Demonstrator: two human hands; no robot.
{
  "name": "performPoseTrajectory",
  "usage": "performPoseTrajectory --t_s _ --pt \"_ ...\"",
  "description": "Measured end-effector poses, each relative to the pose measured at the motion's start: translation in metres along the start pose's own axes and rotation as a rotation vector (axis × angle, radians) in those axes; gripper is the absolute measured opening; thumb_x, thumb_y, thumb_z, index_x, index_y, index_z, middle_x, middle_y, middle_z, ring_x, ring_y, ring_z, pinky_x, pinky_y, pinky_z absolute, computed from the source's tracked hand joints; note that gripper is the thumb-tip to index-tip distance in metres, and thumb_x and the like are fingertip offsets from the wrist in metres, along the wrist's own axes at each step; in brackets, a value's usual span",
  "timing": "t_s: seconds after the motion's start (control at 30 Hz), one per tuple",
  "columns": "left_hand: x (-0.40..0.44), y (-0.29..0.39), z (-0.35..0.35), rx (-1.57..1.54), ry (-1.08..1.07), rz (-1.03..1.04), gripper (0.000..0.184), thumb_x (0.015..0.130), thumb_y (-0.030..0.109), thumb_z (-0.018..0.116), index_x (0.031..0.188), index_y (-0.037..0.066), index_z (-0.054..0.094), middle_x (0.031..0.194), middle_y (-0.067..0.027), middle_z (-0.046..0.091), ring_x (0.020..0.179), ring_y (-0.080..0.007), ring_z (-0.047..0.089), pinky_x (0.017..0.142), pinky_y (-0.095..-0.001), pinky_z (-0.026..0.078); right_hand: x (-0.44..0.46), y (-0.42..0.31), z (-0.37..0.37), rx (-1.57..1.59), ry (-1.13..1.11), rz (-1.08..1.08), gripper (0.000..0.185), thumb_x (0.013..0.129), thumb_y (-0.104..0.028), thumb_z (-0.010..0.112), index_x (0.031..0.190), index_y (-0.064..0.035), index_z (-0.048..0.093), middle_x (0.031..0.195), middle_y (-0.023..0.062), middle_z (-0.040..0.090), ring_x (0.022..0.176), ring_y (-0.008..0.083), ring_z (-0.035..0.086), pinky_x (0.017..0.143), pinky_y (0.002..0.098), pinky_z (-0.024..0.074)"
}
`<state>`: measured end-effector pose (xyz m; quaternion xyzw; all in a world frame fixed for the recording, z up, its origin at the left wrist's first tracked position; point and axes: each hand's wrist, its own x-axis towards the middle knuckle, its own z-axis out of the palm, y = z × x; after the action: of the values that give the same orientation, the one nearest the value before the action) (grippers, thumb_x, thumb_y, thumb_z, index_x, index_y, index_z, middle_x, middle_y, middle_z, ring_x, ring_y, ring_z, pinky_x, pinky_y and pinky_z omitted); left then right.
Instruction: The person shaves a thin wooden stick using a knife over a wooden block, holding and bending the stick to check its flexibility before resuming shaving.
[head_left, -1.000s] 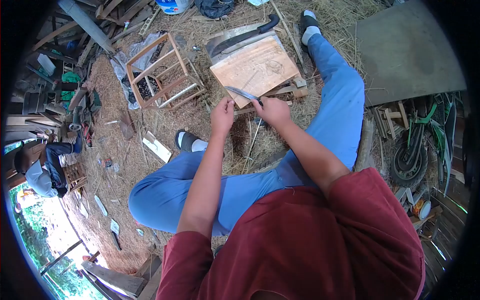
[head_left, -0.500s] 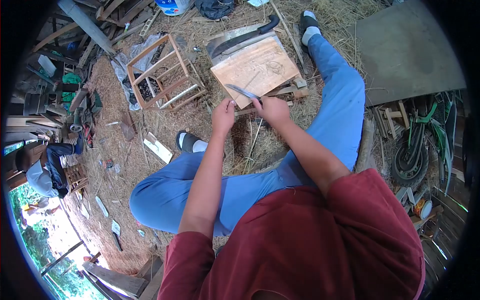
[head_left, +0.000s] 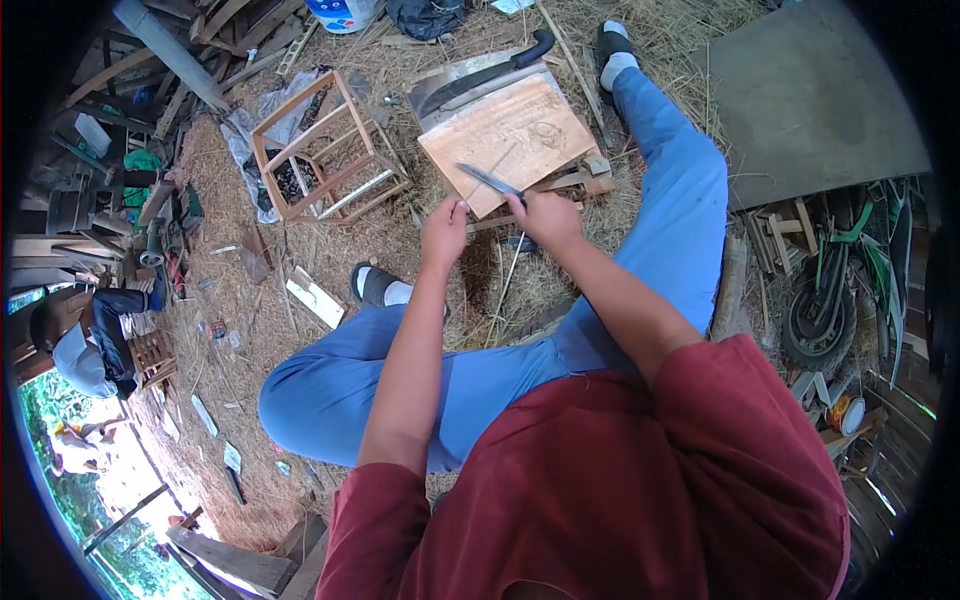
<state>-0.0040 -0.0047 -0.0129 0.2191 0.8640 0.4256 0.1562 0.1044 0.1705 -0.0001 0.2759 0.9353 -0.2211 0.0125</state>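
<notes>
My right hand (head_left: 548,220) is closed around the handle of a knife (head_left: 488,180). Its blade points up and left, over the near-left edge of a wooden board (head_left: 500,125). Beside that edge, my left hand (head_left: 444,232) is pinched shut, thumb up. A thin strip (head_left: 503,157) lies across the board under the blade, roughly in line with my left fingertips. Whether those fingers hold it is too small to tell. Thin curled shavings (head_left: 546,133) rest on the board.
A machete (head_left: 487,75) with a black handle lies behind the board. An open wooden frame (head_left: 322,150) stands to the left. Straw and shavings cover the floor. A grey sheet (head_left: 810,100) and a wheel (head_left: 820,320) are at right. Another person (head_left: 85,345) sits far left.
The knife blade has shifted slightly to the right over the board. Both hands stay nearly in place. In the bright opening at lower left, a distant figure has changed position.
</notes>
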Motion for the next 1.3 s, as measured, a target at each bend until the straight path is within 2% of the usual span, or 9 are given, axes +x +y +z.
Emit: performPoseTrajectory --t_s 0.1,0.17,0.37,0.47,0.6,0.7,0.87,0.97,1.3 --pt "0.000 0.003 -0.002 -0.016 -0.036 -0.047 0.025 0.104 0.026 0.056 0.101 0.004 0.069 0.076 -0.0133 0.064 0.070 -0.0208 0.061 0.070 -0.0372 0.049 -0.007 0.003 -0.004 -0.070 -0.046 -0.138 0.058 0.101 -0.058 0.051 0.079 -0.0089 0.074 0.072 0.0187 0.072 0.066 0.0382 0.072 0.063 0.0518 0.0577" --pt "0.001 0.002 -0.003 0.029 -0.054 -0.061 0.028 0.103 0.030 0.056 0.105 0.005 0.069 0.093 -0.0211 0.072 0.087 -0.0385 0.070 0.078 -0.0451 0.052 0.006 0.017 0.000 -0.070 0.006 -0.024 0.060 0.100 -0.060 0.050 0.084 -0.0093 0.077 0.077 0.0183 0.074 0.071 0.0370 0.074 0.066 0.0509 0.0584" --pt "-0.001 0.016 -0.010 0.021 -0.106 -0.136 0.028 0.103 0.029 0.056 0.105 0.005 0.070 0.093 -0.0217 0.072 0.087 -0.0399 0.070 0.077 -0.0460 0.052 -0.005 0.012 -0.001 -0.108 -0.001 -0.202 0.058 0.099 -0.059 0.053 0.081 -0.0090 0.076 0.074 0.0176 0.073 0.069 0.0359 0.073 0.063 0.0493 0.0583" --pt "0.002 0.001 0.000 0.012 -0.031 -0.071 0.027 0.103 0.029 0.055 0.104 0.006 0.070 0.090 -0.0215 0.071 0.085 -0.0406 0.069 0.076 -0.0462 0.052 0.003 0.011 -0.002 -0.062 0.020 -0.016 0.057 0.099 -0.058 0.053 0.079 -0.0090 0.075 0.074 0.0170 0.073 0.068 0.0361 0.073 0.063 0.0499 0.0582" --pt "0.002 -0.003 -0.001 -0.005 -0.048 -0.028 0.027 0.102 0.029 0.056 0.103 0.006 0.070 0.088 -0.0214 0.071 0.082 -0.0409 0.069 0.074 -0.0468 0.052 -0.005 0.010 -0.004 -0.095 -0.031 -0.174 0.058 0.099 -0.058 0.053 0.082 -0.0080 0.076 0.075 0.0179 0.073 0.070 0.0363 0.073 0.064 0.0501 0.0584" --pt "0.001 0.003 -0.001 0.037 0.002 -0.014 0.028 0.102 0.030 0.056 0.103 0.006 0.070 0.088 -0.0214 0.071 0.082 -0.0407 0.069 0.074 -0.0467 0.052 -0.003 0.007 0.002 -0.014 0.012 0.036 0.061 0.102 -0.058 0.047 0.082 -0.0080 0.076 0.077 0.0185 0.074 0.071 0.0365 0.074 0.066 0.0494 0.0590" --pt "0.004 -0.010 0.004 -0.001 0.012 0.003 0.027 0.103 0.029 0.056 0.102 0.006 0.070 0.087 -0.0208 0.070 0.081 -0.0391 0.069 0.074 -0.0455 0.052 0.009 0.020 -0.007 -0.125 -0.013 0.010 0.062 0.102 -0.060 0.046 0.083 -0.0088 0.076 0.078 0.0191 0.074 0.073 0.0368 0.074 0.067 0.0501 0.0587" --pt "0.000 0.010 -0.008 -0.025 -0.076 -0.076 0.027 0.102 0.029 0.056 0.101 0.006 0.070 0.087 -0.0206 0.070 0.082 -0.0387 0.069 0.074 -0.0450 0.052 -0.005 0.017 0.001 -0.127 -0.069 -0.173 0.059 0.101 -0.059 0.048 0.086 -0.0090 0.076 0.078 0.0180 0.074 0.071 0.0372 0.073 0.066 0.0502 0.0585" --pt "0.004 0.000 -0.002 0.030 -0.061 -0.049 0.027 0.102 0.029 0.056 0.100 0.006 0.070 0.092 -0.0218 0.071 0.088 -0.0414 0.069 0.078 -0.0459 0.053 0.021 0.035 -0.012 -0.010 0.011 0.255 0.062 0.102 -0.059 0.044 0.087 -0.0072 0.075 0.082 0.0209 0.074 0.076 0.0409 0.073 0.071 0.0540 0.0576"
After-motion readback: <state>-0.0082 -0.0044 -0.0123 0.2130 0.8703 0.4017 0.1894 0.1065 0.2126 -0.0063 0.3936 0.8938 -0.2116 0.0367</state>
